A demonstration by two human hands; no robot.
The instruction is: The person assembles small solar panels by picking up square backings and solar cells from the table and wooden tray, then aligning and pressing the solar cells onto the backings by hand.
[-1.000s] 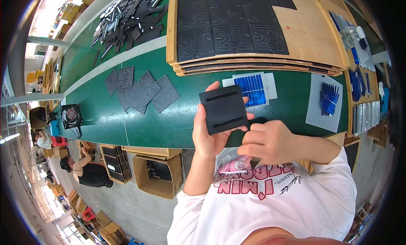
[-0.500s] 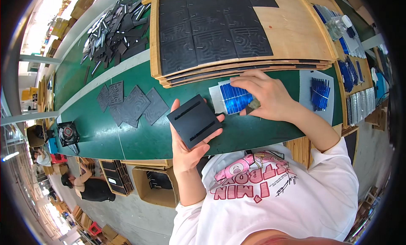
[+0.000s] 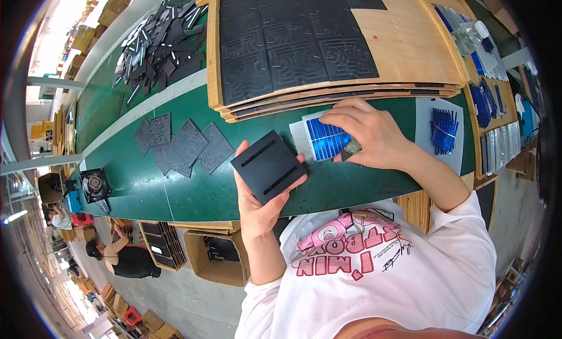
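Note:
My left hand [image 3: 257, 207] holds a black square panel [image 3: 269, 166] from below, its face tilted up. Two dark, narrow slots run along opposite sides of that panel. To its right lies a sheet of shiny blue strips [image 3: 324, 141] on a pale backing [image 3: 300, 139]. My right hand [image 3: 372, 131] is bent over the right end of these strips, its fingertips on them and the thumb curled in beneath. A small grey-brown piece [image 3: 353, 146] shows by the thumb; its kind cannot be made out.
Stacked wooden trays [image 3: 410, 52] with black patterned panels [image 3: 298, 46] stand behind my hands. Loose grey panels [image 3: 187, 143] lie left on the green table [image 3: 140, 189], near a heap of black strips [image 3: 158, 52]. More blue strips [image 3: 444, 131] lie right. Another person [image 3: 126, 251] is lower left.
The fingers of my right hand have shifted slightly along the blue strips, and the hand has moved a little right. The black panel in my left hand stays nearly still.

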